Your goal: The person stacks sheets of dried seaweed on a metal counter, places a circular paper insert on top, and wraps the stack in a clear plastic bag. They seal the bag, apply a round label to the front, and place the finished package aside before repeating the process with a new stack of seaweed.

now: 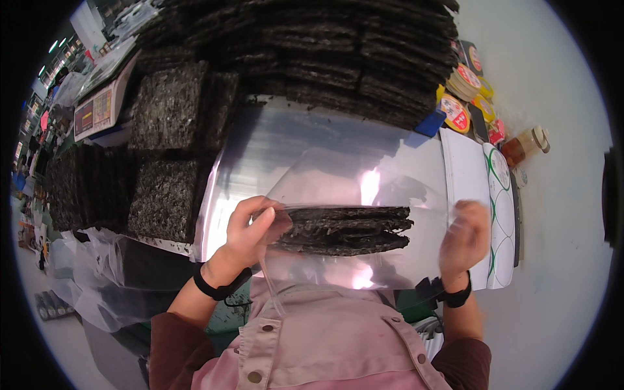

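A clear plastic bag (424, 234) with a bundle of dark dried seaweed sheets (346, 231) inside lies before me, between my hands. My left hand (251, 229) grips the bag's left end, thumb uppermost, beside the seaweed's left end. My right hand (465, 236), blurred, is at the bag's right edge with its fingers curled; whether it holds the film cannot be told. The seaweed's right end is ragged and does not reach my right hand. Under the bag lies more shiny clear film (302, 141).
Large seaweed stacks (321, 53) fill the back, and more stacks (165, 195) stand at left beside a digital scale (95, 114). Round label rolls (463, 83), a sheet of round stickers (499, 209) and a jar of amber liquid (524, 146) are at right. Plastic bags (97, 278) hang lower left.
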The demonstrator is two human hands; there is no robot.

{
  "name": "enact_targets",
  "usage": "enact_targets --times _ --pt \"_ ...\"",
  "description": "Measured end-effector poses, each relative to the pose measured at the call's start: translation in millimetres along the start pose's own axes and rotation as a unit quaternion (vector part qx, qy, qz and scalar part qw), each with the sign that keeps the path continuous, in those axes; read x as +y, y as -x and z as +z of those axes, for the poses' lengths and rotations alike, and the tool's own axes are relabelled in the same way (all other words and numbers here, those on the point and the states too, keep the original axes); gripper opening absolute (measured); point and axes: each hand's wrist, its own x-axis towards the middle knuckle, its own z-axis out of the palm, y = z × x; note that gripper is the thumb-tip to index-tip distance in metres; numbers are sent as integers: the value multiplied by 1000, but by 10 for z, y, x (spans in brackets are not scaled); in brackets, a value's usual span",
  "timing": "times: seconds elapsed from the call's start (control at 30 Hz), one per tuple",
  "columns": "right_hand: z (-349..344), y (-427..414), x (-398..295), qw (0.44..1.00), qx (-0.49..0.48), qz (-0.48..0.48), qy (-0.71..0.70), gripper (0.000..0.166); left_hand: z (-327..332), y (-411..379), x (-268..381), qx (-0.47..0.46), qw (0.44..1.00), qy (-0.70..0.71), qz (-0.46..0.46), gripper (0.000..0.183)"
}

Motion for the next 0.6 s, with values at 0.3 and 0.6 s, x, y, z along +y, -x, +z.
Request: enact_targets --times 0.3,0.6 --pt "272 -376 -33 937 -313 -137 -74 19 -248 -773 562 -120 940 -249 201 47" --pt "571 -522 -135 911 -404 -7 -80 32 -96 -1142 475 -340 935 48 86 70"
